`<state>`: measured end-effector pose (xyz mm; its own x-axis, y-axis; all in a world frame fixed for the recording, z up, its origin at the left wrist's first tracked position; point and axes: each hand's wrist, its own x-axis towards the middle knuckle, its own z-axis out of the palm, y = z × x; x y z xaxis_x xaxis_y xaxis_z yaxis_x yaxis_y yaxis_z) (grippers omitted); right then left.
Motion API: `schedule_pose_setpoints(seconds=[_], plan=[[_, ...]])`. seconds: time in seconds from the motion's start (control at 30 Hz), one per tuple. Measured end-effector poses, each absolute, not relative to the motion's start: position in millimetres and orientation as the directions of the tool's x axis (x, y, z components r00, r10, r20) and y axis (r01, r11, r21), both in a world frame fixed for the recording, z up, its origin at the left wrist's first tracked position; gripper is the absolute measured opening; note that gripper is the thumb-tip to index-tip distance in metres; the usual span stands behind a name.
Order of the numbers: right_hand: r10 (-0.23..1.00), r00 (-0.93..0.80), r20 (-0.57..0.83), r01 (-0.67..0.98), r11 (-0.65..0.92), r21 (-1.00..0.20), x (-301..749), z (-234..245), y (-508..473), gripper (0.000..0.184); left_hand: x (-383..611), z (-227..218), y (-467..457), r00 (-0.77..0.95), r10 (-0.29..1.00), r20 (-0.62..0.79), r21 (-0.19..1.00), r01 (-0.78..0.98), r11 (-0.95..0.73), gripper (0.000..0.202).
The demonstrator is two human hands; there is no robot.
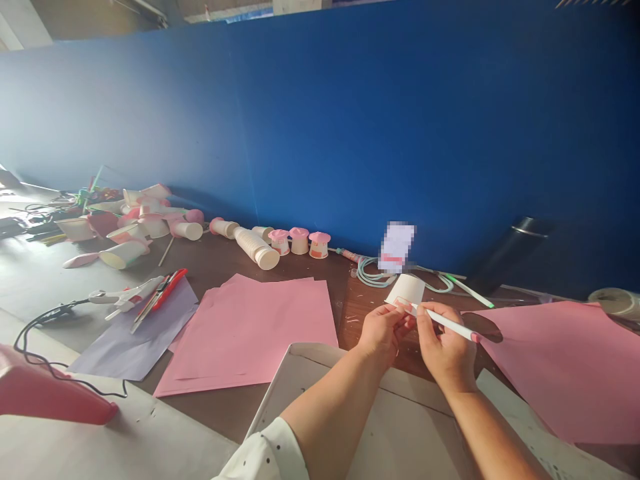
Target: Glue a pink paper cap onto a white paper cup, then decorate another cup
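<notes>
My left hand (384,333) is closed on the lower edge of a white paper cup (410,287), which is tilted with its base up and away from me. A reddish outline shows on the cup's near side. In my right hand (450,347), a white marker pen (453,324) with a pinkish-red end is pinched between thumb and fingers. Its tip end reaches the cup close to my left fingers, which partly cover that spot. Just behind the cup lies a coiled pale cable (373,273) beside a blurred-out card or phone (397,247).
Pink paper sheets (255,333) lie left, another pink sheet (570,360) right. Three pink-topped cups (299,241) stand near stacked paper cups (257,249). A red utility knife (160,297) and glue gun (133,295) rest farther left. A dark bottle (515,253) stands by the blue partition (350,120).
</notes>
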<state>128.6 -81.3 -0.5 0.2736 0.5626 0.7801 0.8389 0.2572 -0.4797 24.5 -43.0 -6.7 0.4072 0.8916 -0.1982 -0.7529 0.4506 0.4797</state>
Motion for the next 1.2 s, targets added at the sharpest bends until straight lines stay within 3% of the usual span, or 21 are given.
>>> schedule_pose_setpoints(seconds=[1.2], plan=[[0.522, 0.228, 0.822, 0.850, 0.305, -0.429, 125.8, 2.1, -81.7, 0.019, 25.1, -8.2, -42.3, 0.418, 0.890, -0.183, 0.475, -0.755, 0.452, 0.027]])
